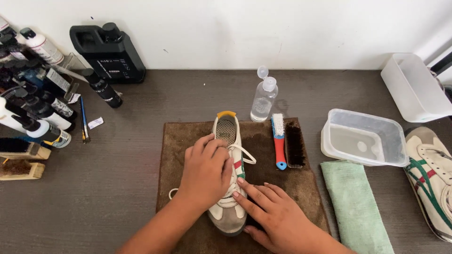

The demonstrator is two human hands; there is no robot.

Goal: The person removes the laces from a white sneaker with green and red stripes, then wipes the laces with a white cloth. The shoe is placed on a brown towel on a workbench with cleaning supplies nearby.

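A white sneaker (228, 188) with a yellow heel tab is laid lengthwise on a brown mat (183, 141) at mid-table, toe pointing toward the wearer. The left hand (205, 173) is curled over the lace area, fingers bunched together and apparently pinching a lace, though the grip itself is hidden beneath the knuckles. A loose white lace end (246, 153) is seen looping out to the right of the shoe, and another loop shows at the left edge. The right hand (275, 214) is pressed flat on the mat against the shoe's side, fingers held straight and slightly spread, nothing held in it. Judged from this, the work is at the unlacing stage: laces are loosened but not removed. No wetness or foam is visible on the shoe. A red-and-blue brush (279, 141) and a dark bristle brush (294, 145) lie untouched just beside the shoe, near a clear squeeze bottle (263, 99). A plastic tub of water (363, 137) and a folded green cloth (355, 202) are set to the right, unused as far as can be told. A second matching sneaker (431, 178) waits at the far right edge.
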